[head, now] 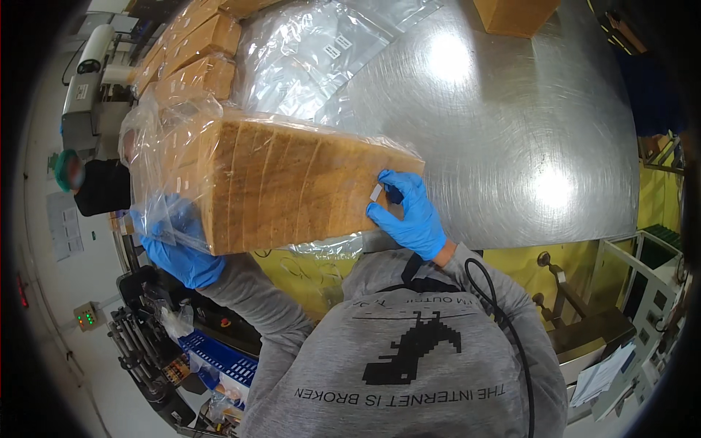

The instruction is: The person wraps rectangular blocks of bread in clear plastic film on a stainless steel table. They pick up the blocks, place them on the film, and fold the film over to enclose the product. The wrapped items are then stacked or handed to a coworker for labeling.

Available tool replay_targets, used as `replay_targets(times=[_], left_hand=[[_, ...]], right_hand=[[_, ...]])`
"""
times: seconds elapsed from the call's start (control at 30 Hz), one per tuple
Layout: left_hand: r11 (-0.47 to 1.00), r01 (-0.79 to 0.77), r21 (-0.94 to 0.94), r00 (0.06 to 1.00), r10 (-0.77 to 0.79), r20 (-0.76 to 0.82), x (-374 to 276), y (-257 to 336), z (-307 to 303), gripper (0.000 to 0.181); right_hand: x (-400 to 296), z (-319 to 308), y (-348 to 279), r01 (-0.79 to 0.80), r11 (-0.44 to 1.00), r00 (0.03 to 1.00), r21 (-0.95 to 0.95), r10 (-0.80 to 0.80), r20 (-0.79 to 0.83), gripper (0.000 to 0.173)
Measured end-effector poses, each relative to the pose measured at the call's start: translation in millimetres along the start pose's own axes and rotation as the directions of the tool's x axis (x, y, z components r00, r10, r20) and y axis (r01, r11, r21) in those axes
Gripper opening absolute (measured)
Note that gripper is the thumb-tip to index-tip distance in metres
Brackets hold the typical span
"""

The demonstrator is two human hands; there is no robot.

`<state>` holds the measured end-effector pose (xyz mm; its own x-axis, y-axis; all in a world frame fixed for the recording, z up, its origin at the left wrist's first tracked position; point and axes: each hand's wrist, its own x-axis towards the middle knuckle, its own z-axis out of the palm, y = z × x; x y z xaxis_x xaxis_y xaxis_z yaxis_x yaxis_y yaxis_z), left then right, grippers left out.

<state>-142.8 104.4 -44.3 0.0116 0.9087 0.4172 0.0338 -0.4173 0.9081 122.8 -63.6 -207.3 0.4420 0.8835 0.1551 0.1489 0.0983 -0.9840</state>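
Note:
A large sliced bread loaf [290,186] in a clear plastic bag [170,142] lies tilted at the near edge of a steel table. My left hand [181,241], in a blue glove, grips the bagged loaf at its left end; loose film partly covers the fingers. At the loaf's right end is my right hand [411,213], also gloved in blue, with thumb and forefinger curved around a small white label [375,192]. The label is against the loaf's near side; whether it is stuck there I cannot tell.
Several bagged loaves [200,46] stand in a row at the far left. Flat clear bags [323,60] with white labels lie on the steel table [520,137]. Another loaf [515,16] is at the back. A person [101,183] in a green cap and a blue crate [219,356] are leftward.

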Motion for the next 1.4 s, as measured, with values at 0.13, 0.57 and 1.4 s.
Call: replay_targets(times=[0.13,0.57,1.4], left_hand=[[0.918,-0.101,0.383,0.991,0.128,-0.045,-6.3,8.7,34.7,0.035],[0.866,-0.170,0.470,0.980,0.199,-0.013,1.6,4.0,34.6,0.034],[0.988,-0.144,0.048,0.989,0.142,0.048,-23.0,90.0,102.7,0.013]], right_hand=[[3.1,9.2,5.8,0.036,0.999,0.999,-0.021,-0.037,-0.038,0.040],[15.8,13.6,4.7,0.082,0.996,0.996,-0.032,-0.083,-0.020,0.027],[176.9,35.0,-265.6,0.787,0.617,0.136,-0.017,-0.147,0.980,0.076]])
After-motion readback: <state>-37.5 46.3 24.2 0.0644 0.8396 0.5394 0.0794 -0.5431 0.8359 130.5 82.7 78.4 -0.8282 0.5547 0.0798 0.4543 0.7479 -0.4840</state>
